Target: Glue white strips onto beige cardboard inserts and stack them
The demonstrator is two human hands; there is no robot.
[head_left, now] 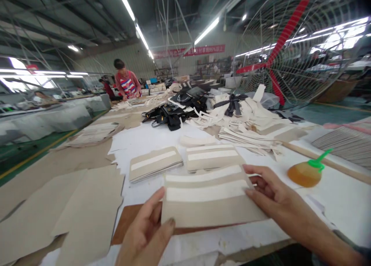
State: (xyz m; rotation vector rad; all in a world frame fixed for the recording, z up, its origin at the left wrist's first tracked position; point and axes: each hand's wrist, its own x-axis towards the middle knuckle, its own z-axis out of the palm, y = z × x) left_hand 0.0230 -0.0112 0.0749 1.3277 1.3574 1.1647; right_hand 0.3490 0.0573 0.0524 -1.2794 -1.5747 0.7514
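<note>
Between my two hands is a beige panel (208,212) with two white strips running across it, held a little above a brown board (127,219). My left hand (149,227) pinches its left edge, thumb on the face. At the right edge my right hand (272,192) grips it between thumb and fingers. Just beyond lie a stack of beige panels (156,163), each top one showing a single white strip, and a second stack (213,157) with white strips, partly behind the held panel.
A glue bottle (304,173) with a green nozzle lies at the right. Large beige sheets (87,208) cover the left side. Farther back are black strap pieces (174,111) and white offcuts (249,134). A big fan (269,65) stands back right; a person (127,82) works at the far end.
</note>
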